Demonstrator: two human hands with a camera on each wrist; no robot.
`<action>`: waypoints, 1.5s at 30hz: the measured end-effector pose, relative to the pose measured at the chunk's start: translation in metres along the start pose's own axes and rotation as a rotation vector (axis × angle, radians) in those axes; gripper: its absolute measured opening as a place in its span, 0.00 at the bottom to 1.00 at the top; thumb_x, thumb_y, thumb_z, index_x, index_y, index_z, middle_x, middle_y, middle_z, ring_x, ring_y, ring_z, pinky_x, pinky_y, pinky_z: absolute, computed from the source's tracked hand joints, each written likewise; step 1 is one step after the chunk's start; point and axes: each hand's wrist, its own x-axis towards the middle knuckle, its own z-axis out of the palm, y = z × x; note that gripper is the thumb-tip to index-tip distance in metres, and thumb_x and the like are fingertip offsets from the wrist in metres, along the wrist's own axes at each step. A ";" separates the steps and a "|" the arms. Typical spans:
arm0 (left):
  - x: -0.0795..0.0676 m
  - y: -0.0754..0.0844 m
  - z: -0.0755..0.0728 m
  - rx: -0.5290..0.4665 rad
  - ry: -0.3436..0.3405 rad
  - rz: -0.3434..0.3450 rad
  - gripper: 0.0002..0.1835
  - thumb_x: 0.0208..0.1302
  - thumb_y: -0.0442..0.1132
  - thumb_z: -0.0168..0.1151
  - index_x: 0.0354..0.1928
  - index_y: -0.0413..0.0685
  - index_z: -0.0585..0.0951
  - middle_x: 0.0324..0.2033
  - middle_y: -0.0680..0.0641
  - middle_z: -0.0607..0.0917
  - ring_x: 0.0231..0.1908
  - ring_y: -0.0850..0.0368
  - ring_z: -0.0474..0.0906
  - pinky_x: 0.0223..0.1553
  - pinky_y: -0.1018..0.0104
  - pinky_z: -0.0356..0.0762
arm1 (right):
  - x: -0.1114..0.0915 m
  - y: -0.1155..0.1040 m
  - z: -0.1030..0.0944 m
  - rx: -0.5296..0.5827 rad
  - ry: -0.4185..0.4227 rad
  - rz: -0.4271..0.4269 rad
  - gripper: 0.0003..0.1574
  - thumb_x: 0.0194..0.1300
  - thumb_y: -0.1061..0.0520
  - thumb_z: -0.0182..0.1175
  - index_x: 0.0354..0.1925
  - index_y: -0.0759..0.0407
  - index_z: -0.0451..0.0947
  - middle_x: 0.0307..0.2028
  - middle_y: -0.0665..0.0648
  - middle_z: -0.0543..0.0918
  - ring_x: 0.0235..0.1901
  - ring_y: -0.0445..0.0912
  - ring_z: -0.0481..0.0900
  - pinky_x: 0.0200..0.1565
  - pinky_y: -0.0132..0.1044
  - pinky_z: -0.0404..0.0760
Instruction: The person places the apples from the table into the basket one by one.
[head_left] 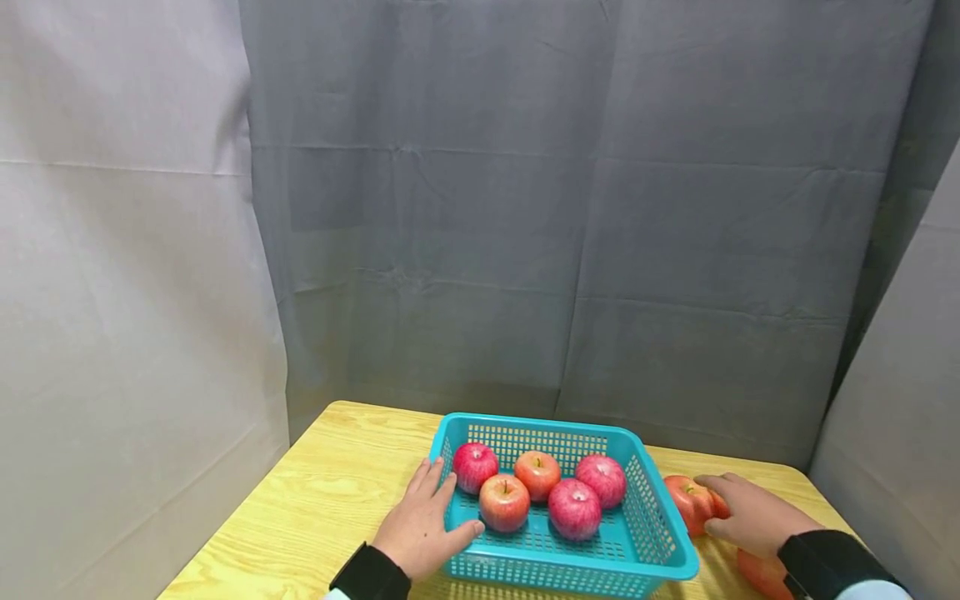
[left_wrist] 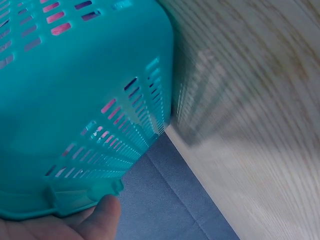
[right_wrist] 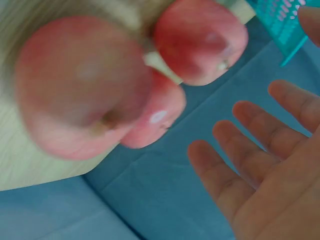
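A turquoise basket point(head_left: 540, 423) holds several apples, among them a deep red one point(head_left: 476, 467) and a paler orange-red one point(head_left: 504, 502). My left hand point(head_left: 427, 529) rests on its left rim, fingers stretched out; the left wrist view shows the thumb point(left_wrist: 106, 212) against the rim. To the right of the basket, my right hand point(head_left: 761, 512) reaches over loose apples, one of them a red apple point(head_left: 686, 504) beside the basket wall. The right wrist view shows spread fingers point(right_wrist: 245, 150) with nothing held, next to three apples, the nearest a large one point(right_wrist: 80, 85).
Another loose apple point(head_left: 763, 573) lies near the right wrist, partly hidden by it. The wood-grained table point(head_left: 300, 508) extends to the left of the basket. A grey cloth point(head_left: 450, 250) hangs behind, with pale cloth point(head_left: 127, 333) along the left side.
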 end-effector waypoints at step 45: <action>0.003 -0.003 0.004 -0.018 0.003 -0.012 0.52 0.54 0.78 0.44 0.68 0.43 0.65 0.70 0.42 0.56 0.68 0.45 0.42 0.57 0.43 0.68 | -0.017 0.079 0.046 0.031 -0.104 0.180 0.47 0.49 0.37 0.69 0.55 0.69 0.71 0.35 0.57 0.77 0.34 0.53 0.71 0.38 0.56 0.77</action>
